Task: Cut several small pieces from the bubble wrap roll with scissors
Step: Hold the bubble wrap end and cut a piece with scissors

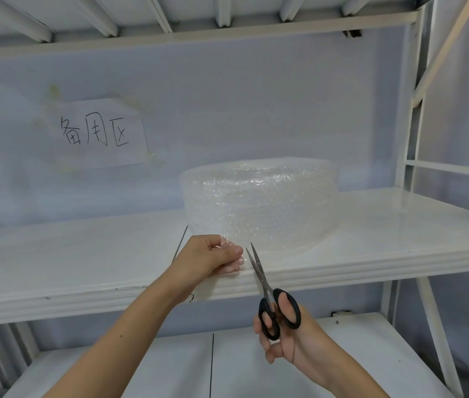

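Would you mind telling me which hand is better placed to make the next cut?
Right. The right hand holds the scissors, blades parted beside the bubble wrap edge that the left hand pinches.

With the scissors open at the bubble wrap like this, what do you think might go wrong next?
1. The left hand pinches the bubble wrap's loose end right beside the open scissors, so a fingertip might get nicked.
2. The bubble wrap roll sits unsecured near the shelf edge; a pull could drag it off.
3. Slack film may fold between the blades rather than cut.
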Motion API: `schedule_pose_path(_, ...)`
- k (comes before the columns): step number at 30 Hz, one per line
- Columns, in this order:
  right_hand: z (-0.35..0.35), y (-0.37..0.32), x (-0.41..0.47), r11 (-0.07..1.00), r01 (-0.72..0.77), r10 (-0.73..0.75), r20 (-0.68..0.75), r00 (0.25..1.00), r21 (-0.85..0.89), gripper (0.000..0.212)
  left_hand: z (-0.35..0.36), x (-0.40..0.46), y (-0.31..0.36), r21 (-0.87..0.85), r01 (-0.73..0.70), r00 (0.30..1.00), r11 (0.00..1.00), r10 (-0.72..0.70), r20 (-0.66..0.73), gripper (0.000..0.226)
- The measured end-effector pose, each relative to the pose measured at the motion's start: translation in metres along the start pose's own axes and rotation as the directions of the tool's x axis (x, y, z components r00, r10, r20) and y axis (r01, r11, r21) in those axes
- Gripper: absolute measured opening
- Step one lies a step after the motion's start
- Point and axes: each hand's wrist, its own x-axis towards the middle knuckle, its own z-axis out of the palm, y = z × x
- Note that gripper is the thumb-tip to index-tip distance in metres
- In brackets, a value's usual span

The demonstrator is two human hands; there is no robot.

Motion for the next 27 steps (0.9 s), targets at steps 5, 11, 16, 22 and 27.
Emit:
schedule_pose_path(5,-0.0010,-0.0020,0.0003,1.000,0.012,-0.012,-0.024,1.000,-0.009,0.068,0.0033,-0.0004,-0.0017,-0.003,-0.007,1.000,1.000,0.006,-0.025,0.015)
schedule_pose_path(11,-0.0013,-0.0041,-0.0017,1.000,0.017,-0.017,-0.041,0.999,-0.015,0.064,0.0066,0.0001,-0.0026,-0.018,-0.027,0.999,0.999,0.026,-0.047,0.012)
schedule_pose_path(16,0.0002,-0.0040,-0.0012,1.000,0.022,-0.021,-0.048,0.999,0.016,0.065,0.0071,-0.0006,-0.0030,-0.007,-0.042,0.998,0.999,0.042,-0.038,0.014)
schedule_pose_path(22,-0.0014,-0.0028,-0.0007,0.999,0.017,-0.015,-0.044,0.999,0.042,0.066,0.0081,-0.0018,-0.0027,0.011,-0.056,0.997,0.998,0.057,-0.046,0.015)
schedule_pose_path(27,0.0005,-0.0018,-0.0001,0.997,0.010,-0.006,-0.052,0.999,0.077,0.065,0.0075,-0.0024,-0.0030,0.014,-0.052,0.998,0.999,0.053,-0.038,0.013)
